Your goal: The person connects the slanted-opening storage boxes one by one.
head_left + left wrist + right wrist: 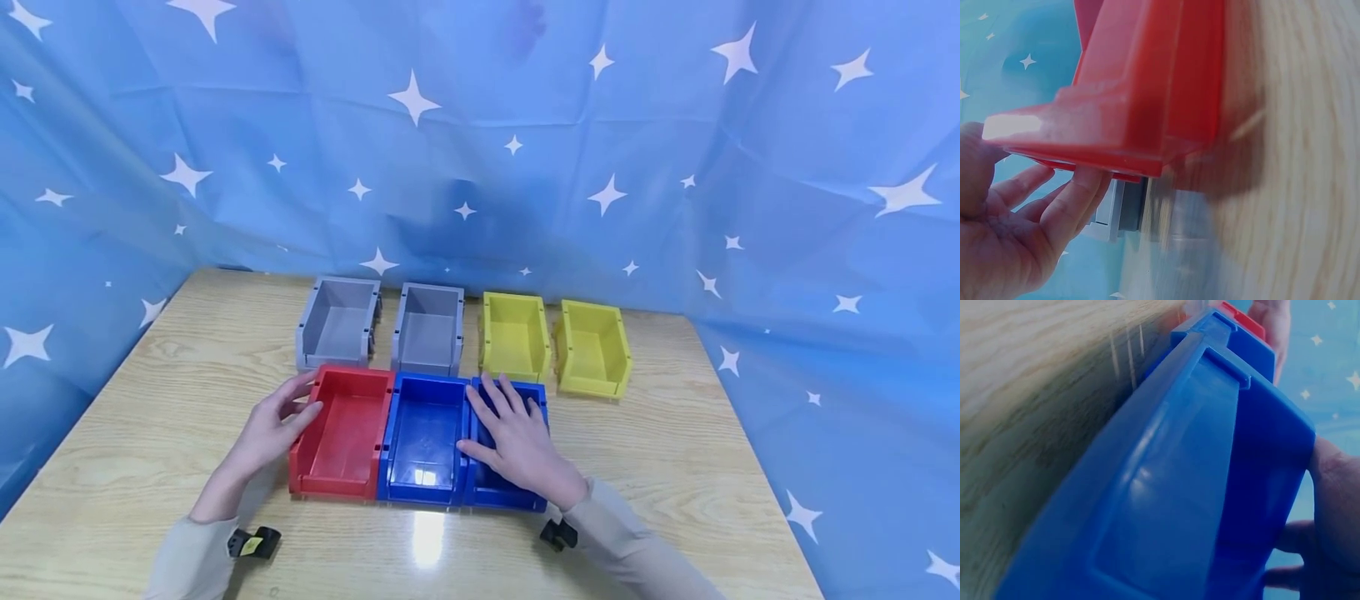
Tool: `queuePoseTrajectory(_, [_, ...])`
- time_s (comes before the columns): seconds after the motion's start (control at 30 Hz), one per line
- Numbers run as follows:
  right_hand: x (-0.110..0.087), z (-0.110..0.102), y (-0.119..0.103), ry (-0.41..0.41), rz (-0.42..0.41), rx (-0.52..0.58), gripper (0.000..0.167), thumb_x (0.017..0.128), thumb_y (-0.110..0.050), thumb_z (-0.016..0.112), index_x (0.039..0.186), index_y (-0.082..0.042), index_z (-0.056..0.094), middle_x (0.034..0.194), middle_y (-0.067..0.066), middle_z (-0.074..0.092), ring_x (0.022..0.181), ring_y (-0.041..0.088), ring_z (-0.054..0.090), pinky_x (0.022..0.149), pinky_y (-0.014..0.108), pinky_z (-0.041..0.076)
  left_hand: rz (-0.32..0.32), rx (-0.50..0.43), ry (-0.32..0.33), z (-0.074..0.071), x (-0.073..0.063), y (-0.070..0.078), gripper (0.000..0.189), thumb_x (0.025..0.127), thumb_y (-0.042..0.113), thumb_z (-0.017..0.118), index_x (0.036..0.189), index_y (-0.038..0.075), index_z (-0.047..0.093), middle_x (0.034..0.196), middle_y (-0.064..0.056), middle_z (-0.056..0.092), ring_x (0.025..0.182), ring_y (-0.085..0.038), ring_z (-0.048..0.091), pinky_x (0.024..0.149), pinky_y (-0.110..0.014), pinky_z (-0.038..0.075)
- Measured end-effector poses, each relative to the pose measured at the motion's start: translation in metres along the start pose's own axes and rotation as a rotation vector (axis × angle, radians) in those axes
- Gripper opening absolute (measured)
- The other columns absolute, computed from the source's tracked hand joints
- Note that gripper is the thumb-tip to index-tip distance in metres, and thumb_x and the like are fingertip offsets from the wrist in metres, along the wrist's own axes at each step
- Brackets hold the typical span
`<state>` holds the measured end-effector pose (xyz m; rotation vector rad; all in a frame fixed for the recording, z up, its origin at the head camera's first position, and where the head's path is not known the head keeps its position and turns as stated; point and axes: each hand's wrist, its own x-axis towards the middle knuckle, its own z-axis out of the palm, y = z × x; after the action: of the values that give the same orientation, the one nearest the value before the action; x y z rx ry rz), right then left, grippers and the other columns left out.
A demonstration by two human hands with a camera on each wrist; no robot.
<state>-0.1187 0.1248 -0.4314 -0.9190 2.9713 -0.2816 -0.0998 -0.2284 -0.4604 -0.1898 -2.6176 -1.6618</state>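
A red bin stands at the left of a row on the table, side by side with a blue bin and a second blue bin. My left hand holds the red bin's left wall. Its thumb lies over the rim, and in the left wrist view the fingers touch the wall's outer face. Over the right-hand blue bin my right hand rests with fingers spread and fairly straight, reaching its back rim. That hand's thumb lies at the walls where the two blue bins meet. All visible bin interiors hold nothing.
Behind the row stand two grey bins, one at left and one beside it. To their right are two yellow bins, a nearer-centre one and an outer one. A blue star-patterned curtain hangs behind the wooden table.
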Motion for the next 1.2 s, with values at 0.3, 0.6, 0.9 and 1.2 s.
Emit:
queuePoseTrajectory(0.3, [-0.003,0.005,0.001,0.022,0.001,-0.03,0.076,0.091,-0.064,0.039,0.15,-0.019,0.023,0.155,0.009,0.017,0.142,0.032,0.011,0.096,0.07,0.026,0.027,0.024,0.009,0.0,0.0,0.002,0.053,0.09,0.0,0.059,0.139,-0.002,0.039,0.126,-0.031,0.05,0.098,-0.041,0.059,0.072,-0.03,0.055])
queuePoseTrajectory(0.6, [-0.002,0.006,-0.001,0.024,-0.001,-0.06,0.077,0.09,-0.065,0.038,0.149,-0.018,0.025,0.155,0.011,0.019,0.141,0.034,0.013,0.095,0.07,0.028,0.053,0.031,0.016,-0.001,0.0,0.004,0.053,0.09,0.001,0.059,0.139,-0.001,0.04,0.125,-0.03,0.051,0.096,-0.039,0.06,0.071,-0.023,0.052])
queuePoseTrajectory(0.9, [0.004,-0.001,0.001,0.045,-0.022,-0.015,0.076,0.087,-0.065,0.046,0.146,-0.018,0.035,0.152,0.011,0.027,0.138,0.035,0.022,0.096,0.069,0.028,0.074,0.049,0.03,-0.002,0.0,0.005,0.052,0.089,-0.002,0.059,0.137,-0.004,0.04,0.123,-0.031,0.052,0.094,-0.041,0.06,0.07,-0.026,0.054])
queuePoseTrajectory(1.2, [0.01,-0.006,0.024,0.347,-0.073,0.146,0.057,0.083,-0.036,0.069,0.128,-0.004,0.055,0.131,0.018,0.053,0.119,0.036,0.049,0.092,0.063,0.036,0.047,0.035,0.018,0.003,-0.003,0.004,0.052,0.09,0.0,0.059,0.138,-0.003,0.04,0.124,-0.031,0.051,0.096,-0.041,0.06,0.071,-0.032,0.056])
